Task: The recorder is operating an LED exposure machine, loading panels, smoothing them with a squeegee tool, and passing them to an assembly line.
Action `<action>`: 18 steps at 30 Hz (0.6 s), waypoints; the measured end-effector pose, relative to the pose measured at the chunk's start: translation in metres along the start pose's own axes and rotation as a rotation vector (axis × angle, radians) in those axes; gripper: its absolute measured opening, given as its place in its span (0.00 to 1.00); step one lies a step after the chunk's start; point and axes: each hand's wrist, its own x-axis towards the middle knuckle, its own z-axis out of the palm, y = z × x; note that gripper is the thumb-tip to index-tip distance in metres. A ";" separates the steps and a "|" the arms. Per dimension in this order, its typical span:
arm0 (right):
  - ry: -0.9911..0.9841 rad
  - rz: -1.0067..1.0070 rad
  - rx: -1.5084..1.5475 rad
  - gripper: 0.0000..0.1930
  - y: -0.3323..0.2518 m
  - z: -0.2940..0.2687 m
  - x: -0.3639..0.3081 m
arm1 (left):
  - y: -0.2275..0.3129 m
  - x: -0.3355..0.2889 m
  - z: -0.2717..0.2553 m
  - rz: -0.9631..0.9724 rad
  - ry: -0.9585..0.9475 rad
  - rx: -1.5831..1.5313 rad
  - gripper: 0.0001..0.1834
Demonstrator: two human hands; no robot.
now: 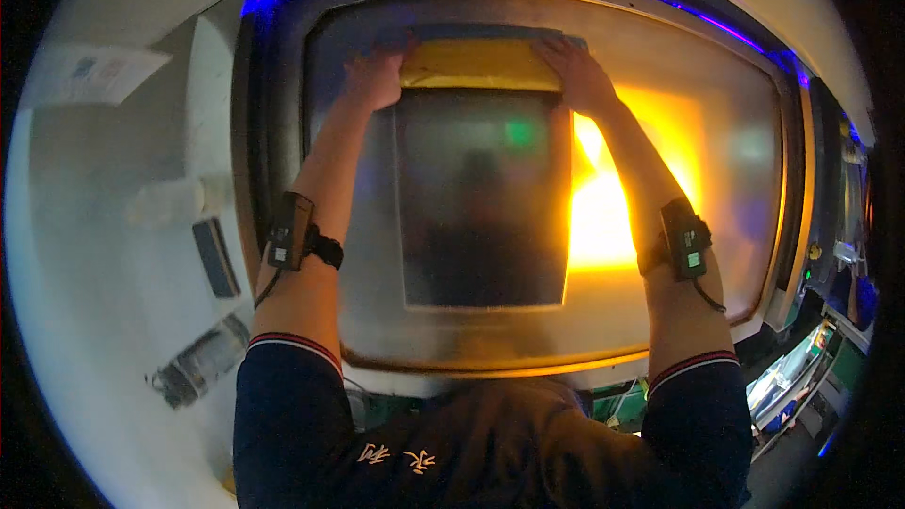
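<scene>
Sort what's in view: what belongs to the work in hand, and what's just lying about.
Apparently in use:
yellow strip, left hand and right hand at its ends
dark rectangle, just below it in the picture

Seemingly just lying about:
black block, on the left
grey object near it, kind unclear
paper, upper left

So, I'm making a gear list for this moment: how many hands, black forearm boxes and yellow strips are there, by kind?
Hands: 2 (left hand, right hand)
Black boxes: 2 (left box, right box)
Yellow strips: 1 (yellow strip, between the hands)
Total: 5
</scene>
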 end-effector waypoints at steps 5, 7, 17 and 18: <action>0.059 -0.027 -0.007 0.40 0.049 0.011 0.094 | -0.030 0.091 -0.021 0.143 0.112 -0.095 0.40; 0.226 -0.068 -0.101 0.35 0.051 0.009 0.091 | -0.029 0.088 -0.021 0.001 0.051 0.022 0.40; 0.181 -0.185 0.144 0.21 -0.039 0.059 -0.131 | 0.054 -0.161 0.025 0.034 0.025 -0.062 0.38; -0.007 -0.064 -0.030 0.19 -0.070 0.062 -0.173 | 0.068 -0.209 0.019 0.053 -0.023 -0.076 0.34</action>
